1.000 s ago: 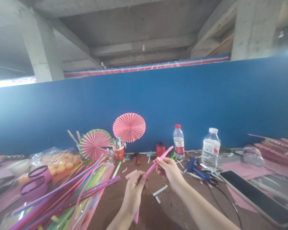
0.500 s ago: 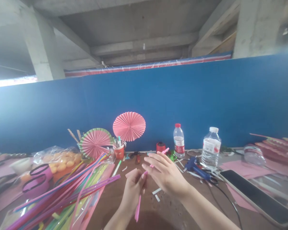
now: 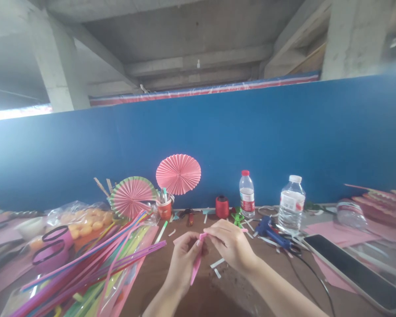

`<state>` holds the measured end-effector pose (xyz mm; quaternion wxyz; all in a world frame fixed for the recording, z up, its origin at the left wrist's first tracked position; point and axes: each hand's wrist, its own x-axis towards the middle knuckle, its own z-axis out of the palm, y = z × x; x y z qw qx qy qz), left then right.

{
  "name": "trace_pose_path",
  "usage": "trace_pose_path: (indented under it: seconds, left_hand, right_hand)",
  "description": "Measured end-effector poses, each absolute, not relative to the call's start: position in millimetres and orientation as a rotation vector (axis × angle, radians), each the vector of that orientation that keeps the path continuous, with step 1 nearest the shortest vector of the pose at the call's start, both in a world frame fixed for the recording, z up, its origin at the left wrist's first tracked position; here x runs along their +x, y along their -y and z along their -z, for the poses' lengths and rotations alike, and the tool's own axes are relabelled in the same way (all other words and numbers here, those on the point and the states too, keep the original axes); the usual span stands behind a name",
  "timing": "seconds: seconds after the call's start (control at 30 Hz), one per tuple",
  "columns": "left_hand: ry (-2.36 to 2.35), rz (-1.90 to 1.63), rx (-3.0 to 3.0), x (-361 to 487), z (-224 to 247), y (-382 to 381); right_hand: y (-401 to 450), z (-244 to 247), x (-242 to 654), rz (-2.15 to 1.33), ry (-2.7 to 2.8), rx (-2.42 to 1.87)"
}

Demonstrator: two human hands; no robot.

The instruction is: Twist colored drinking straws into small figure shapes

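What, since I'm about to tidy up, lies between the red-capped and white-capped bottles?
The head view shows a blue glue gun, set slightly nearer the camera, and a pale cord behind it.

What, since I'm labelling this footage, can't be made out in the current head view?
All in the head view:
- Part of the pink strip: hidden behind the left hand and right hand.
- The right hand's palm: hidden by its own back.
- Near ends of the coloured strips: cut off by the bottom edge.
- Small print on the red-capped bottle: too small and blurred.
- Lower ends of the pens: hidden by the red cup.
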<state>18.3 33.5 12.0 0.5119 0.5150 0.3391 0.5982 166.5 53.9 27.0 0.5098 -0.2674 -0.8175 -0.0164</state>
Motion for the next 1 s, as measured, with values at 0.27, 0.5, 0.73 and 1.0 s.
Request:
trace_pose_path:
  seconds: [0.27,0.5,0.73,1.0]
  left_hand:
    - [-1.137,-1.508,1.545,10.5,-6.0,-42.1]
    - [-1.169,-1.505,1.57,8.5,-0.4,-43.6]
    - [-1.165,-1.54,1.565,6.8,-5.3,-38.8]
    - [-1.178,-1.554,1.581,8.2,-7.4,-37.3]
  right_hand:
    - [-54.0,-20.6,155.5,-0.051,1.938,-0.738]
    - [-47.8,-15.4,142.0,-0.3,1.85,-0.923]
    - [-48.0,-15.5,137.2,-0.78,1.655,-0.942]
    - [-50.1,-19.0,140.0,-0.864,1.623,-0.942]
